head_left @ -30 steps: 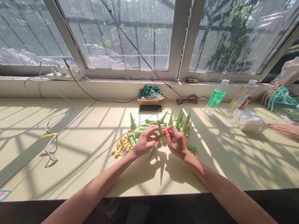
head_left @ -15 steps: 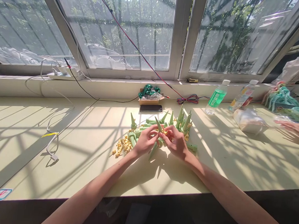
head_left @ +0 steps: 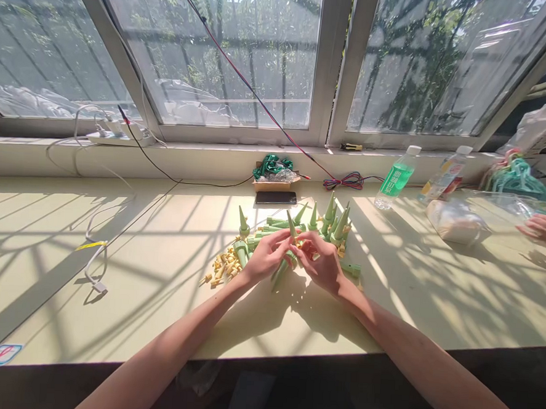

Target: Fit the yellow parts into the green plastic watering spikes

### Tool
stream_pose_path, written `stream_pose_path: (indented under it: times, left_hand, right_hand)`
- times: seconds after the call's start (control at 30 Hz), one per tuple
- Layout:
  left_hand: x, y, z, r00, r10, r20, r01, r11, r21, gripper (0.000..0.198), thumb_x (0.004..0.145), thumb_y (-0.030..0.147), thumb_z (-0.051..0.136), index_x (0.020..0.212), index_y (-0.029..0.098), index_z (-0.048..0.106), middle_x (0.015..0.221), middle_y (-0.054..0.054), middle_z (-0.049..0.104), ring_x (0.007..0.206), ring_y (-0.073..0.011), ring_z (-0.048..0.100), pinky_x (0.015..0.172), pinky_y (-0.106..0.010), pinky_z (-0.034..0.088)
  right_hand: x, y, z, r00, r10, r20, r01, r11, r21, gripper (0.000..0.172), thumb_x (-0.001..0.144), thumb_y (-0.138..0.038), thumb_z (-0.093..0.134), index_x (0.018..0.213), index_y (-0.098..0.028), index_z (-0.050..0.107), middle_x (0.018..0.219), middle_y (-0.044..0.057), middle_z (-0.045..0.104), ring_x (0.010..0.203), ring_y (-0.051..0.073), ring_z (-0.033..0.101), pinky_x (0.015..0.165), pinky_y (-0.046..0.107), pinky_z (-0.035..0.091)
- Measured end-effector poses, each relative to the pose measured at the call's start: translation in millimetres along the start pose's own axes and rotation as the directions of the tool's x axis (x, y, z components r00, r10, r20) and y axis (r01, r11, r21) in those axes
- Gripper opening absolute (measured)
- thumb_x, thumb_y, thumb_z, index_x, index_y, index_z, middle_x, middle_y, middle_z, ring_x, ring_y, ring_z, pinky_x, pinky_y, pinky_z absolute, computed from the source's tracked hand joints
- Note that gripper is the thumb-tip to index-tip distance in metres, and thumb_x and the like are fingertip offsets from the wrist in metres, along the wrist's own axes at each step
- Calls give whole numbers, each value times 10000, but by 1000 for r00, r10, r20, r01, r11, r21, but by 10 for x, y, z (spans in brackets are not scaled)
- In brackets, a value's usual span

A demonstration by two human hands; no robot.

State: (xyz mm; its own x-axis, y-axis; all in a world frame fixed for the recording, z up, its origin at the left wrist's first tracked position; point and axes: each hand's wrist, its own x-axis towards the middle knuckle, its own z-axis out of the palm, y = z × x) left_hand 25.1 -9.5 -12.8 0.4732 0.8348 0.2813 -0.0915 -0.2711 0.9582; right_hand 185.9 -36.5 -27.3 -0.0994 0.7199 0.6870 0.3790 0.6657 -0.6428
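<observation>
Pinched between the fingertips of my left hand [head_left: 266, 255] is a green cone-shaped piece [head_left: 291, 223], its point upward. My right hand [head_left: 321, 262] is closed at the base of the same piece, which the fingers largely hide. Below my hands another green cone [head_left: 280, 275] lies on the table. Small yellow pegs [head_left: 223, 267] are heaped beside my left hand. Several green cones [head_left: 330, 215] stand behind my right hand, with green tubes [head_left: 278, 222] lying among them.
At the back are a phone [head_left: 276, 197], a small cardboard box [head_left: 274, 185], coiled wires [head_left: 343, 181] and a green-labelled bottle [head_left: 396, 178]. A wrapped white bundle [head_left: 454, 220] sits to the right. Another person's hand [head_left: 544, 228] is at the right edge. A white cable [head_left: 94, 261] lies left.
The held cone has turned more upright, and my fingers have shifted slightly around its base. At the right edge, the other person's hand has moved right, with clear plastic now spread beside it.
</observation>
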Motion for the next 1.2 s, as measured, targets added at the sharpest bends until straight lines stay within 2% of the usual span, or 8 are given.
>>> stream_pose_path:
  times: [0.23,0.5,0.6,0.73,0.9,1.03,1.1,1.2]
  left_hand:
    - [10,-41,-15,1000,13,24,-12,999,-38,390,919,376,594,1209,122,655,1110,-146,688,736,-176,677,537,-277,610]
    - [3,-16,-12,1000,1,22,-1,1000,-6,400,925,390,578,1223,131,641,1098,-140,692,749,-173,680,546,-267,606]
    - [2,-8,-11,1000,-3,-1,3,999,52,391,922,403,573,1192,132,650,1083,-135,699,768,-185,694,521,-246,588]
    - [-1,7,-8,996,2,-85,11,988,157,350,912,426,575,1070,130,673,1004,-112,698,718,-176,682,419,-203,505]
    - [3,49,-8,984,46,-173,-12,981,192,264,888,408,628,918,146,647,829,-45,654,489,-70,541,368,-176,413]
    - [11,78,-12,968,68,-241,-30,987,159,277,852,417,676,838,159,577,668,22,547,426,-54,489,353,-171,383]
    - [9,83,-8,969,67,-237,-26,985,169,296,841,421,686,812,166,540,652,37,513,418,-53,487,346,-168,369]
    - [-8,82,9,983,56,-172,-20,978,207,290,844,416,677,841,169,525,716,19,552,442,-62,522,353,-171,386]
  right_hand:
    - [-18,22,11,1000,2,20,-2,1000,4,123,906,-314,606,942,-202,572,587,-52,537,478,88,480,513,218,451]
    - [-15,20,7,998,49,46,-50,999,20,155,912,-363,593,953,-214,582,610,-32,571,509,110,516,528,242,472]
    - [-18,32,6,997,55,56,-57,998,31,162,919,-371,587,964,-215,585,624,-28,593,514,114,538,539,247,477]
    - [-18,59,3,997,55,49,-55,998,6,160,917,-350,597,999,-213,592,621,-36,593,499,109,529,529,246,452]
    - [9,48,-7,996,86,10,-86,996,7,172,942,-351,556,1012,-197,587,563,-65,507,460,99,468,477,229,407]
    - [28,42,-17,986,137,-98,-141,989,-42,208,980,-358,476,1001,-186,590,622,-26,569,495,115,546,503,238,444]
    - [35,48,-22,975,161,-155,-177,980,-91,204,976,-354,481,1000,-190,601,681,1,628,540,134,609,552,255,483]
    - [47,59,-33,964,168,-204,-197,972,-131,184,966,-324,492,1019,-196,614,749,29,684,619,168,674,644,288,530]
